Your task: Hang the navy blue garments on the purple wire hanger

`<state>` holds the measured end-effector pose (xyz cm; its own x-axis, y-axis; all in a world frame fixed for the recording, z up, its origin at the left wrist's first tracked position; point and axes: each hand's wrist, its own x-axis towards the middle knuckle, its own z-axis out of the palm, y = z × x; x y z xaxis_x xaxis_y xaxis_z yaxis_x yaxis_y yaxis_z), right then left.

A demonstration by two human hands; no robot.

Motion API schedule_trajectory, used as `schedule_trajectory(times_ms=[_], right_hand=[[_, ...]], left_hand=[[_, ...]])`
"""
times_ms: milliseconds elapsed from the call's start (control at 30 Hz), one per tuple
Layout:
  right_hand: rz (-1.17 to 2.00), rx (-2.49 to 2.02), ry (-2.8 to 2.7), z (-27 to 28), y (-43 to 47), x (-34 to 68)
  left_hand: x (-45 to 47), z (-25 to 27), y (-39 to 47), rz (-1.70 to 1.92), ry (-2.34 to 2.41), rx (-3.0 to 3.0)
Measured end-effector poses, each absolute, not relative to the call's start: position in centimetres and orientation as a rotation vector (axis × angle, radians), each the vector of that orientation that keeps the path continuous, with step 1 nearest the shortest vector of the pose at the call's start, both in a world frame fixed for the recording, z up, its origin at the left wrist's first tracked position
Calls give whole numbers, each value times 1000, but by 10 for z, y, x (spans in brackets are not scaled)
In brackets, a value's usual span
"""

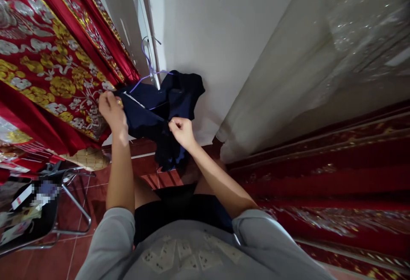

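A dark navy garment [144, 119] hangs on a purple wire hanger [148, 60] in front of the pale wall. Its front gapes, and a thin white strip [134, 99] lies along its upper left part. My left hand [112, 111] is closed on the garment's left edge, against the red embroidered cloth. My right hand [182, 130] pinches the edge of the fabric near the garment's middle. The lower part droops in dark folds below my right hand, and its shape is hard to make out there.
Red cloth with gold and silver embroidery [64, 70] hangs close on the left. A folding chair [48, 220] holding papers and small items stands lower left on the red tiled floor [81, 228]. Pale sheer fabric [275, 87] and more red cloth [336, 186] are on the right.
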<state>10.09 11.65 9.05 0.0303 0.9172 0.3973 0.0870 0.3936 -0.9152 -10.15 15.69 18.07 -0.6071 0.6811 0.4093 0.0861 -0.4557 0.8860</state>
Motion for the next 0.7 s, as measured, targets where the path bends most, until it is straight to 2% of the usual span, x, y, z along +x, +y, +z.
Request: schedule_trajectory(times_ms=[100,200,367,500,600,700], right_hand=[[827,-848,-1424,106,103,89],[913,-766,-1368,116,96,89],[926,-794,-1164,109,87,117],[901,-798,-1085,106,78,133],[954,-822,-1145,109,71,131],[992,-828,-1218,112,64,125]], left_hand=[[-126,151,165,1931,1241,611],[-125,118,162,1935,1233,539],[-109,108,153,2025,1621,1192],[-105,127,145,1874,1857,1862],[-106,135,139,1720,1913,1964],[-111,136,137,1733,1962,1879]])
